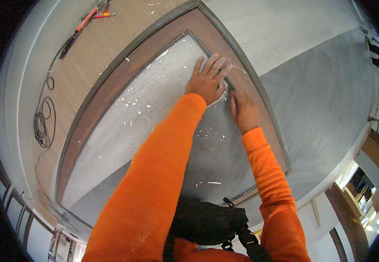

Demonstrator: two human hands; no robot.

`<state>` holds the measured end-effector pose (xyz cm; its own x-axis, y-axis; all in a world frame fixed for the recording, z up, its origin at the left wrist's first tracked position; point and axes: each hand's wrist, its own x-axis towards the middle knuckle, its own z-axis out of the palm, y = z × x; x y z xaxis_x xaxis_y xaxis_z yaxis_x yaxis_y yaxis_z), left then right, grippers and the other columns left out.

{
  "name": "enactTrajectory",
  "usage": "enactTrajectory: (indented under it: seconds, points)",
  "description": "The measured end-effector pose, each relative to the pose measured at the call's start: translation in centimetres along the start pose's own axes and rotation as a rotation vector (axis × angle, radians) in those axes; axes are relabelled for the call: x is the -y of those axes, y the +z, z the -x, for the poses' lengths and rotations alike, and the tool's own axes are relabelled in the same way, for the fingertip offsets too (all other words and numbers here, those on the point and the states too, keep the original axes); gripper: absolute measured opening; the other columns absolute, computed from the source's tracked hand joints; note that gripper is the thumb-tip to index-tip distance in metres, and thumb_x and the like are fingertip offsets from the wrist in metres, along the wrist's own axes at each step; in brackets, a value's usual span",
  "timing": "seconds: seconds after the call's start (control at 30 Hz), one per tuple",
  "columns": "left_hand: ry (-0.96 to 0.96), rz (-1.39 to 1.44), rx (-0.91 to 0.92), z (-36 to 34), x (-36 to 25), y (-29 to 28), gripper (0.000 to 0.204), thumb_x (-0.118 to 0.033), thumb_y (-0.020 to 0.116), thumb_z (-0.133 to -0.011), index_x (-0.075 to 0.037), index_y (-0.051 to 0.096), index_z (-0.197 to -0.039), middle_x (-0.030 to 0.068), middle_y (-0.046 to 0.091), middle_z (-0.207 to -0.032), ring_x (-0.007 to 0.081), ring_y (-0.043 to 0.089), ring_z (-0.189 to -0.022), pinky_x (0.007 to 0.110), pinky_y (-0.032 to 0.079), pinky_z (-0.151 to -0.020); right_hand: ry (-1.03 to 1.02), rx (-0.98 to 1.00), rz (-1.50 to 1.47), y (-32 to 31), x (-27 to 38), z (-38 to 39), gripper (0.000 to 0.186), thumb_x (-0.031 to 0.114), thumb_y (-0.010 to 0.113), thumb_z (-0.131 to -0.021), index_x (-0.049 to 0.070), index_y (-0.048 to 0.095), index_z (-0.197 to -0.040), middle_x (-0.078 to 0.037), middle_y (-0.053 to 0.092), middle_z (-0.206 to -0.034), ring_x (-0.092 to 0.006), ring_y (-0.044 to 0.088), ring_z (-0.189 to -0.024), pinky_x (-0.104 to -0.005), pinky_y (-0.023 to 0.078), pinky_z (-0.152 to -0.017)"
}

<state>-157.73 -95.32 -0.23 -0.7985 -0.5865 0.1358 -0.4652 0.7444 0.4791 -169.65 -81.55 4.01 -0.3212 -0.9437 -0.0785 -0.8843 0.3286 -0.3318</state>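
Note:
A framed panel (93, 123) with a wide brownish border, dark edging and a grey, two-tone middle lies below me, scattered with white chips. My left hand (206, 78) lies spread on the panel against the inner edge of the border, near its top corner, with white shavings beside the fingertips. Just below and right of it, my right hand (244, 109), slightly blurred, is closed at the same inner edge; what it holds is hidden.
A wood-look strip (66, 101) at the left carries a coiled dark cable (44, 124) and red-and-black tools (79, 28). A black bag or pouch (204, 220) hangs at my front. Grey surface (320, 100) extends rightward, with boards (342, 209) beyond.

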Motion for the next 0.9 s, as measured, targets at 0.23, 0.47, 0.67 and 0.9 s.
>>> enactTrajectory:
  seconds: [0.23,0.47,0.67,0.9]
  points:
    - [-0.028,-0.066,0.015,-0.1,0.1,-0.5,0.054,-0.029,0.057,-0.088,-0.021,0.051,-0.140,0.0023,0.043,-0.150,0.0225,0.029,-0.146,0.052,0.017,-0.120,-0.063,0.115,0.101,-1.7,-2.9,4.5,0.016,0.014,0.061,-0.088,0.008,0.058,-0.103,-0.017,0.066,-0.093,-0.0381,0.065,-0.083,-0.0480,0.053,-0.071]
    - [-0.017,-0.041,0.012,-0.1,-0.1,0.0,0.059,-0.027,0.061,-0.085,-0.021,0.049,-0.142,0.0037,0.037,-0.154,0.0254,0.027,-0.146,0.054,0.017,-0.120,-0.008,0.232,0.038,-3.1,0.9,1.4,0.021,0.014,0.060,-0.090,0.007,0.058,-0.109,-0.017,0.066,-0.095,-0.0370,0.065,-0.084,-0.0475,0.054,-0.072]
    - [-0.001,-0.073,0.008,-0.3,0.0,0.6,0.063,-0.027,0.064,-0.082,-0.023,0.047,-0.143,0.0024,0.037,-0.154,0.0250,0.027,-0.146,0.054,0.017,-0.119,-0.090,0.214,0.113,-1.9,-1.7,1.5,0.033,0.010,0.060,-0.086,0.007,0.055,-0.118,-0.019,0.063,-0.113,-0.0382,0.063,-0.099,-0.0474,0.053,-0.079]
    - [0.004,-0.080,-0.035,0.0,0.0,-0.3,0.063,-0.020,0.065,-0.078,-0.021,0.048,-0.140,0.0027,0.040,-0.150,0.0269,0.030,-0.144,0.055,0.022,-0.117,0.235,0.571,0.277,-5.7,-8.1,18.5,0.039,0.015,0.059,-0.085,0.010,0.056,-0.123,-0.017,0.061,-0.127,-0.0368,0.064,-0.106,-0.0462,0.053,-0.086]
